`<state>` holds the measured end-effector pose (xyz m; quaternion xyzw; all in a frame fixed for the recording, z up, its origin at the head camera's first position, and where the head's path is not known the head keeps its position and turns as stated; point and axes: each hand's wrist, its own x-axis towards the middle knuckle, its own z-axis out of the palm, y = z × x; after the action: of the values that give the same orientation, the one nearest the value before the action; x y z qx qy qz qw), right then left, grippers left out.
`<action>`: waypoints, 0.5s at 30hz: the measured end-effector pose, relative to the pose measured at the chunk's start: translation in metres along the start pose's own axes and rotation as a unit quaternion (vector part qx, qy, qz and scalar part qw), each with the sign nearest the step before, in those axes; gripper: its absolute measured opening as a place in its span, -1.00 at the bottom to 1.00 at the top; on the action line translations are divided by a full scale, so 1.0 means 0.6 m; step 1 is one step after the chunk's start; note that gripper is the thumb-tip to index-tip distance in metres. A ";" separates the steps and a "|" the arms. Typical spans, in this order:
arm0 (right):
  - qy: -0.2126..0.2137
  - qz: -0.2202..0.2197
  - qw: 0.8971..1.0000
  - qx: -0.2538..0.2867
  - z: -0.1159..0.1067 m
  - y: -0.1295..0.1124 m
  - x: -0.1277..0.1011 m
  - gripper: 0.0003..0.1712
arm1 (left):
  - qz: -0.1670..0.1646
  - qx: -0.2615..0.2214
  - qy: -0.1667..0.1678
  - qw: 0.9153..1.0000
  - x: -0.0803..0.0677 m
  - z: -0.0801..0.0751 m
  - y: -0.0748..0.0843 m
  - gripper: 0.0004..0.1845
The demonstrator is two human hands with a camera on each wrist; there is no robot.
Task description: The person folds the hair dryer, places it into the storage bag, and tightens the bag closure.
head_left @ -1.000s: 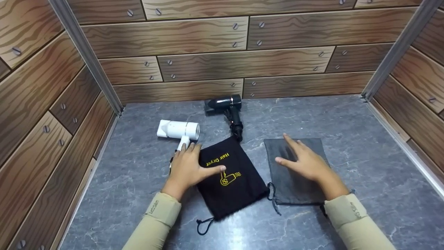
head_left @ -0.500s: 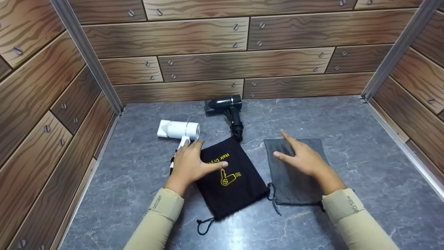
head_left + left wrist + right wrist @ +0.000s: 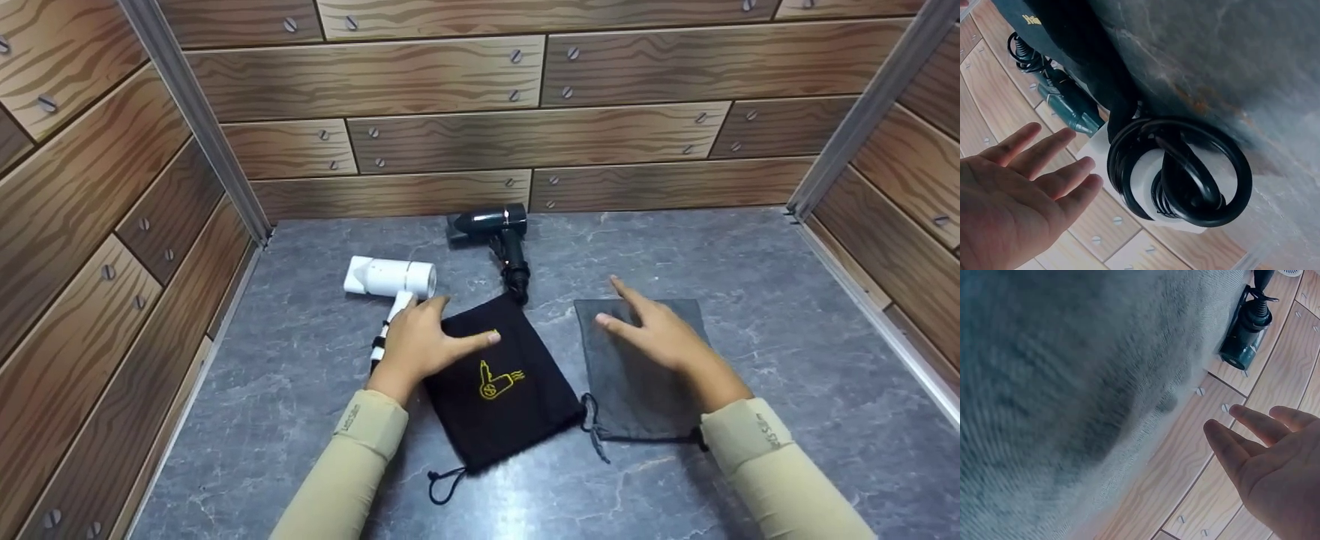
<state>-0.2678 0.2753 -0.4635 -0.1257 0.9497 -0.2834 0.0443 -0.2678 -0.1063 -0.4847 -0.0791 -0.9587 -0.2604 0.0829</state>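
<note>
"Zero held, then?"
"Nothing: left hand [image 3: 420, 341] and right hand [image 3: 664, 337] have fingers spread."
"And the black pouch [image 3: 517, 412]?"
"Frame centre, grey pouch [image 3: 637, 390] to its right. Both look light, limp; pinch a lower edge."

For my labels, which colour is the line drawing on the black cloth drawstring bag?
The drawing is yellow, clearest in the head view.

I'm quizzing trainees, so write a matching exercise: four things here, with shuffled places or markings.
1. White plastic hair dryer
2. Glossy dark hair dryer
3. Black cloth drawstring bag
4. Grey cloth drawstring bag

A. Nearest the wood-patterned back wall
B. Below the right hand
C. Leftmost of the four
D. Bears yellow print

Pairs: 1-C, 2-A, 3-D, 4-B
</note>
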 end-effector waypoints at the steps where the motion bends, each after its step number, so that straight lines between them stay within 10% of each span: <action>1: 0.000 0.001 1.000 0.002 -0.002 -0.002 0.000 0.01 | -0.001 -0.005 -0.003 1.000 0.002 -0.001 0.000 0.32; 15: -0.002 0.019 0.999 -0.028 -0.007 -0.028 0.012 0.10 | -0.030 -0.055 -0.028 0.998 0.020 -0.028 0.001 0.30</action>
<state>-0.2716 0.2624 -0.4508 -0.1091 0.9595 -0.2555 0.0477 -0.2775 -0.1131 -0.4677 -0.0618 -0.9466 -0.3133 0.0438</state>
